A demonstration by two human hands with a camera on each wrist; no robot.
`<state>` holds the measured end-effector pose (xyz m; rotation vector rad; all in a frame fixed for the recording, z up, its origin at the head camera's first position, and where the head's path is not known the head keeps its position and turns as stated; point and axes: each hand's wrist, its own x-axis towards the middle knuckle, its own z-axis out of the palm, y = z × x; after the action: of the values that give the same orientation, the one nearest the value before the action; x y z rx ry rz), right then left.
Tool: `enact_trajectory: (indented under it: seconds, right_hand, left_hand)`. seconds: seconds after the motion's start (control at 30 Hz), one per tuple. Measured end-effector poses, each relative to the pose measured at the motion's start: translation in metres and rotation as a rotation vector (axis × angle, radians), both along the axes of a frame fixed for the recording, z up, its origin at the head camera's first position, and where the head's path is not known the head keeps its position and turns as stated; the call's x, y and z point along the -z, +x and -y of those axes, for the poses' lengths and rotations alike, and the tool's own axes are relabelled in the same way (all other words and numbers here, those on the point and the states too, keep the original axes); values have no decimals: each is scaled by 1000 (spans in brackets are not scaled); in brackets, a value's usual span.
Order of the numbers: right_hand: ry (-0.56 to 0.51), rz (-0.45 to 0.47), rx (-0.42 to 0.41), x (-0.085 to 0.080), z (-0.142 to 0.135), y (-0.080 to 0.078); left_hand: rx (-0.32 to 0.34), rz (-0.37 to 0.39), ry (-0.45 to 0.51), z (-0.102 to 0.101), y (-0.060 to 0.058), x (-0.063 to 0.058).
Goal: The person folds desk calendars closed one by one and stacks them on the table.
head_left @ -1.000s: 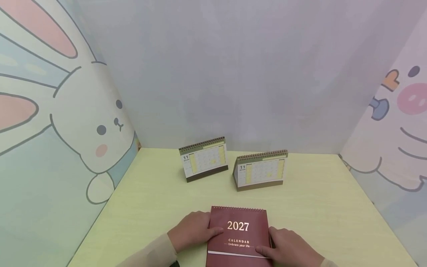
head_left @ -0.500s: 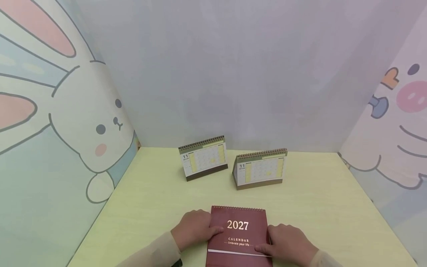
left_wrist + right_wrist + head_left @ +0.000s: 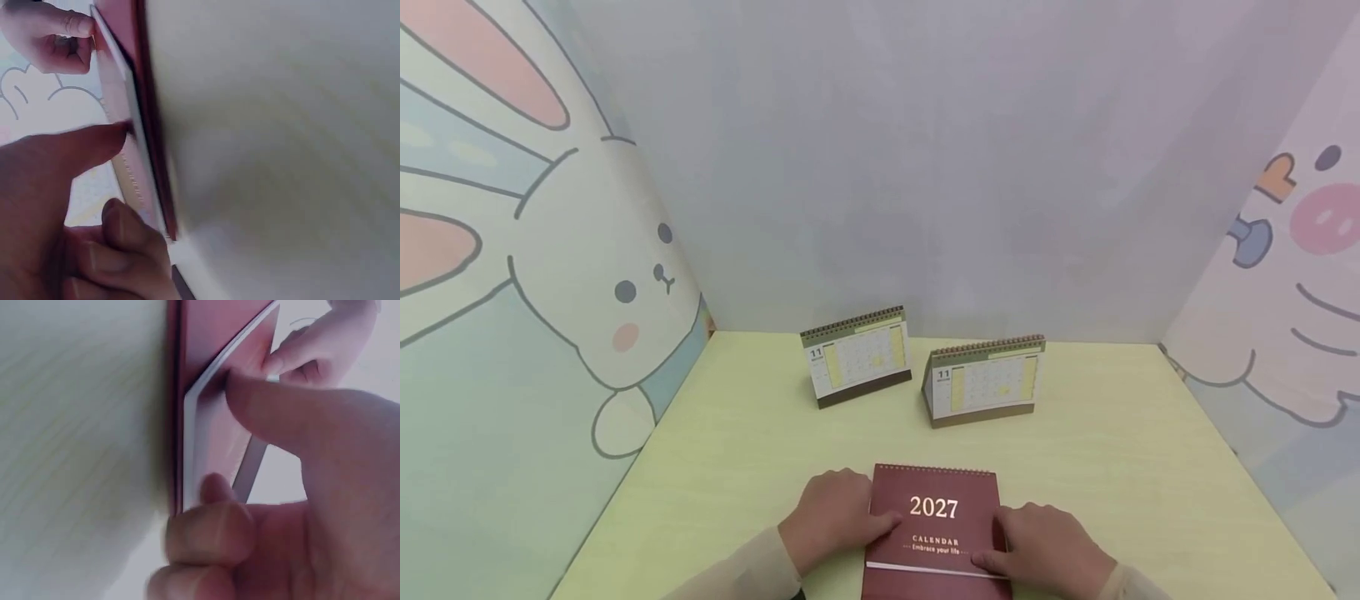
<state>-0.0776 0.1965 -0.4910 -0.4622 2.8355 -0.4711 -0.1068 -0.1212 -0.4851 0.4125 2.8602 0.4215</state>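
Note:
A maroon desk calendar [image 3: 936, 483] marked 2027 lies at the table's near edge in the head view, its spiral binding on the far side. A pale page edge crosses it below the lettering. My left hand [image 3: 833, 518] holds it by the left side, thumb on the cover and fingers along the edge. On the opposite side my right hand [image 3: 1051, 546] grips it, thumb likewise on top. The left wrist view shows the calendar's layered edge [image 3: 149, 119] close to the thumb. In the right wrist view the curled fingers [image 3: 209, 534] are beside the calendar's edge.
Two standing desk calendars face me farther back: one with a dark base [image 3: 861, 358], the other with a brown base [image 3: 985, 383] to its right. They rest on a pale yellow table [image 3: 737, 433]. Behind is a plain curtain [image 3: 880, 167]; cartoon-printed walls flank both sides.
My right hand has shifted slightly left, its fingers now lapping over the maroon calendar's right edge. The left hand and the calendar have hardly moved.

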Motion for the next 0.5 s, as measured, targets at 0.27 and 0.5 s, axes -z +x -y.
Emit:
enact_trajectory:
  seconds: [0.27,0.5]
  right_hand:
    - [-71,-214,-162,-15,11,4]
    - [34,-431,-346,-3,17,10]
  left_hand:
    - [217,-217,51,-6,7,-9]
    - [496,-349,-93,-4,18,3]
